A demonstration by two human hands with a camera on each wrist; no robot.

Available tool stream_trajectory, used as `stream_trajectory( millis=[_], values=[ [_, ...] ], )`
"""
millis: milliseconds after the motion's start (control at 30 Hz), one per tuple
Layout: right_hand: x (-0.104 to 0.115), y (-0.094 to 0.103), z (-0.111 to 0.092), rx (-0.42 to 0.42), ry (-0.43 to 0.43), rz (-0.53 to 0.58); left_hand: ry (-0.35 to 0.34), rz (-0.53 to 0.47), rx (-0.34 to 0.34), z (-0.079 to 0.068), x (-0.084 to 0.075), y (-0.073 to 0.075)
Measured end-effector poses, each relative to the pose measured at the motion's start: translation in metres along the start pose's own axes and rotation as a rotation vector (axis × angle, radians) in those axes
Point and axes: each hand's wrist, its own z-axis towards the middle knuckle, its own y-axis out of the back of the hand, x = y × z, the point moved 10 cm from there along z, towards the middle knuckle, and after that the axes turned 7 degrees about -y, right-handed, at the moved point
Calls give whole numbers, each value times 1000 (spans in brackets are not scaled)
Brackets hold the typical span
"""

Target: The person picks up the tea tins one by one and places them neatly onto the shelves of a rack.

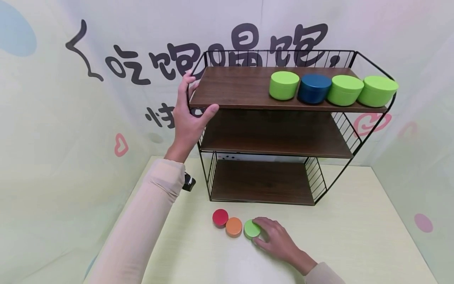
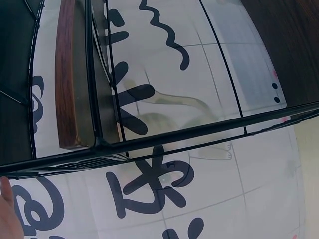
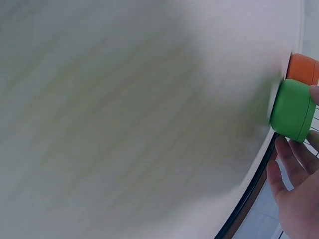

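My left hand (image 1: 188, 124) holds the upper left corner of a three-tier rack (image 1: 244, 87) with dark wood boards and black wire sides. Its fingers reach over the side wire, and the thumb lies by the top board's front edge. Only a sliver of that hand shows in the left wrist view. On the table, my right hand (image 1: 278, 241) grips a small round green tin (image 1: 251, 230) between thumb and fingers. Left of it stand an orange tin (image 1: 233, 227) and a red tin (image 1: 220, 217), side by side. The right wrist view shows fingers at the green tin's side.
Along the top board's right half stand several tins: a light green tin (image 1: 283, 85), a blue tin (image 1: 314, 88) and more green ones to the right. A black object (image 1: 189, 182) lies left of the rack, partly behind my left sleeve. Printed cloth hangs behind the pale table (image 1: 361, 221).
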Motion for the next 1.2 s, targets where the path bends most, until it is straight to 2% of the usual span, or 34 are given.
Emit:
stream_trajectory(
  millis=[633,1200],
  values=[
    [5,2,1,-27,27,-20,10,24,16,0,2,1],
    [12,30,8,-67,105,-66,-1,29,18,1,1,2]
  ],
)
